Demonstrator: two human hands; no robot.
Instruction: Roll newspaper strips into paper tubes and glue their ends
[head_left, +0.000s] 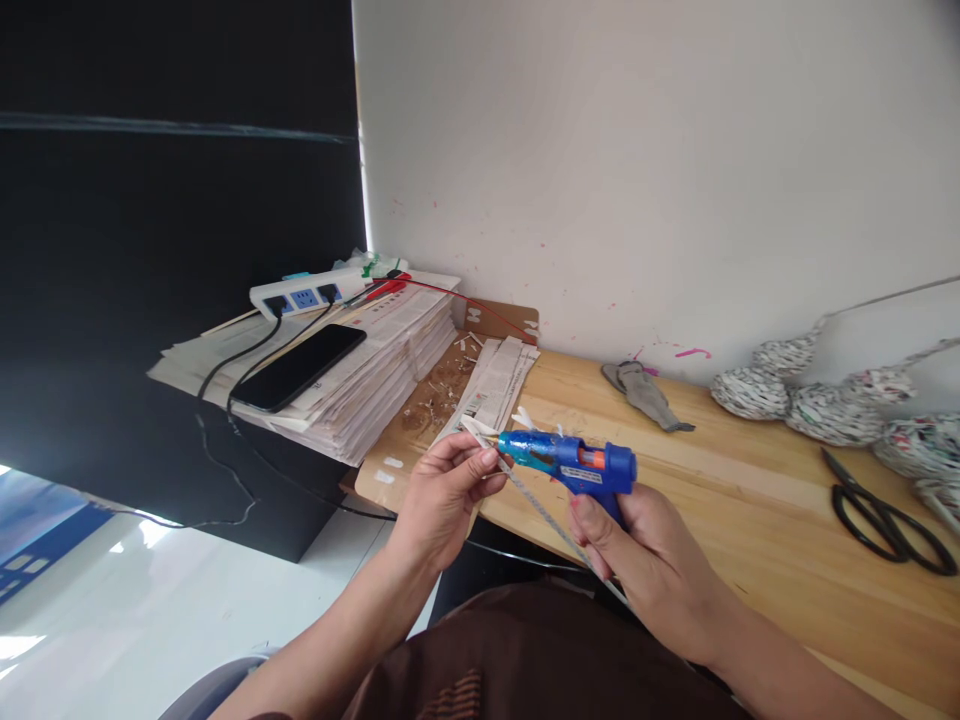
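Observation:
My right hand [637, 550] is wrapped round the handle of a blue glue gun [574, 462], its nozzle pointing left. Pinched between the thumb and fingers of my left hand [450, 490] is a thin newspaper strip [540, 512], which runs down to the right beneath the gun. The nozzle tip meets or nearly meets the strip's upper end at my left fingertips; I cannot tell if it touches. Flat newspaper strips [491, 385] lie on the table just beyond my left hand.
A tall newspaper stack [390, 370] at the left carries a black phone [300, 368] and a white power strip [304, 297] with cords hanging down. Black scissors [885, 520] and woven paper gourd shapes [832, 415] lie right. A grey cloth-like piece [645, 393] rests near the wall.

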